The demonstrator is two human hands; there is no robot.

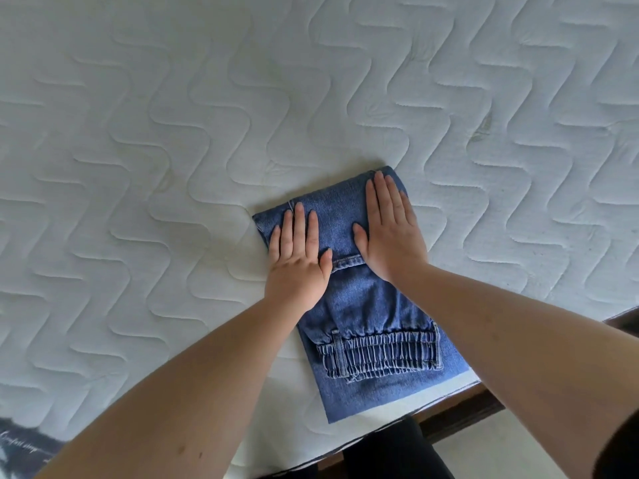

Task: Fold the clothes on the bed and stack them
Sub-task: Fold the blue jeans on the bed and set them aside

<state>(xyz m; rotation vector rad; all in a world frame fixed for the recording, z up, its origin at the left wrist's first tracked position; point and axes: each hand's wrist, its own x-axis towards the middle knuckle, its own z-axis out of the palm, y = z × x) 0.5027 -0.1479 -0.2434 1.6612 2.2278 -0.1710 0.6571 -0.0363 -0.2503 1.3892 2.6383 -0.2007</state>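
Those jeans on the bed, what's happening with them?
A person is folding a pair of blue jeans on a white quilted mattress. Both hands lie flat on the far part of the folded denim, the left hand beside the right hand, pressing it smooth. The elastic waistband faces up near the bed's edge. No other clothes show.

We are in a home bedroom. A bare white mattress (173, 140), quilted with wavy stitched lines, fills nearly the whole view. It sits on a dark wooden bed frame (460, 409), and a strip of pale floor (511, 444) shows beyond the frame's edge.
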